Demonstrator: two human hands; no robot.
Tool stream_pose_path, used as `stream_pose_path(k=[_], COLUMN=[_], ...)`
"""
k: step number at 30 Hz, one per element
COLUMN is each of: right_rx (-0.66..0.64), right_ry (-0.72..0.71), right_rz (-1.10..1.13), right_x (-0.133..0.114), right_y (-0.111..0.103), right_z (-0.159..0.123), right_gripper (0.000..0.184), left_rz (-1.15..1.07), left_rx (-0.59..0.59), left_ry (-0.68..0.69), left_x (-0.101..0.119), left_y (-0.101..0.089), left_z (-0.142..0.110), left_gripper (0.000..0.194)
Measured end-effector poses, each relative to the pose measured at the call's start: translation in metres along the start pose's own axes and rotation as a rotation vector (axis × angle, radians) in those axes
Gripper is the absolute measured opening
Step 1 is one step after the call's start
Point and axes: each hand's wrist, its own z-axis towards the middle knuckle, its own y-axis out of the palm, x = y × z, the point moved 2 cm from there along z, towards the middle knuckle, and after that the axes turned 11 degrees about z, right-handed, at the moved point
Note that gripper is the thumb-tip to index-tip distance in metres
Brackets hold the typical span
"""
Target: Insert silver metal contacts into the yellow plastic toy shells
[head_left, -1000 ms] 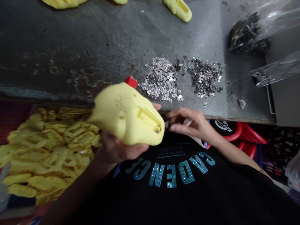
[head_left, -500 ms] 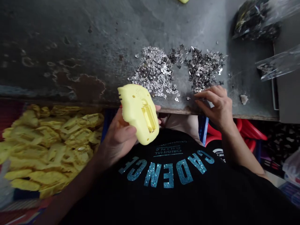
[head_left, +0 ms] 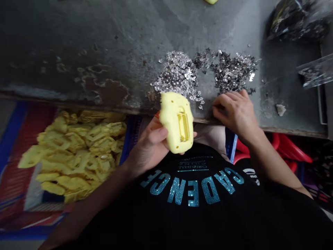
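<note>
A yellow plastic housing point(head_left: 170, 126) with a battery compartment faces up in front of my chest. My left hand point(head_left: 152, 142) grips it from below and the left side, thumb on its edge. By the table's front edge, my right hand point(head_left: 239, 113) has its fingers curled in and thumb and fingertips together. Whatever they pinch, if anything, is hidden. Just beyond that hand lies a heap of dark shiny metal contacts point(head_left: 231, 73). Left of it, behind the housing, spreads a heap of brighter flat metal contacts point(head_left: 175, 71).
A bin at lower left holds many yellow plastic shells point(head_left: 80, 156). Clear bags of metal pieces point(head_left: 312, 74) sit at the right of the grey metal table point(head_left: 140, 31). A small whitish lump point(head_left: 281, 109) lies on it. Red plastic parts point(head_left: 291, 147) are below the edge.
The housing has turned more upright and come closer to my right hand. My right fingers have drawn together at the table edge, near where a loose contact lay. The view has shifted slightly.
</note>
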Motion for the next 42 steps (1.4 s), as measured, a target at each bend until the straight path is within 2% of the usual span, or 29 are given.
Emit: stream_pose_path(k=[4, 6, 7, 12, 15, 20, 23, 26, 29, 35, 42], right_rx=[0.075, 0.130, 0.159, 0.189, 0.173, 0.176, 0.159, 0.084, 0.032, 0.027, 0.031], right_ry=[0.059, 0.052, 0.036, -0.059, -0.072, -0.122, -0.126, -0.123, -0.168, -0.280, -0.322], right_rz=[0.706, 0.922, 0.950, 0.754, 0.700, 0.672, 0.616, 0.549, 0.507, 0.434, 0.307], right_x=[-0.035, -0.051, -0.057, -0.062, -0.059, -0.061, -0.061, -0.059, -0.059, -0.059, -0.060], right_y=[-0.004, 0.001, 0.005, 0.017, 0.013, 0.004, 0.001, -0.004, -0.011, -0.018, -0.019], right_z=[-0.004, -0.007, -0.007, -0.013, -0.018, -0.016, -0.012, -0.009, -0.007, -0.006, -0.006], right_gripper=[0.011, 0.012, 0.010, 0.008, 0.007, 0.009, 0.016, 0.020, 0.018, 0.011, 0.011], left_rz=[-0.043, -0.037, -0.027, 0.023, 0.034, -0.006, -0.022, -0.023, -0.002, 0.011, -0.001], left_rx=[-0.107, -0.122, -0.126, -0.152, -0.169, -0.180, -0.205, -0.217, -0.233, -0.255, -0.176], left_ry=[-0.077, -0.115, -0.132, -0.161, -0.146, -0.130, -0.117, -0.097, -0.087, -0.083, -0.063], left_x=[-0.006, -0.009, -0.010, -0.012, -0.012, -0.010, -0.010, -0.011, -0.011, -0.010, -0.010], left_y=[0.004, 0.006, 0.007, 0.008, 0.009, 0.016, 0.018, 0.019, 0.019, 0.020, 0.022], left_z=[-0.001, -0.001, -0.002, -0.004, -0.006, -0.008, -0.009, -0.010, -0.011, -0.011, -0.010], left_gripper=[0.073, 0.075, 0.076, 0.078, 0.071, 0.076, 0.064, 0.057, 0.060, 0.064, 0.064])
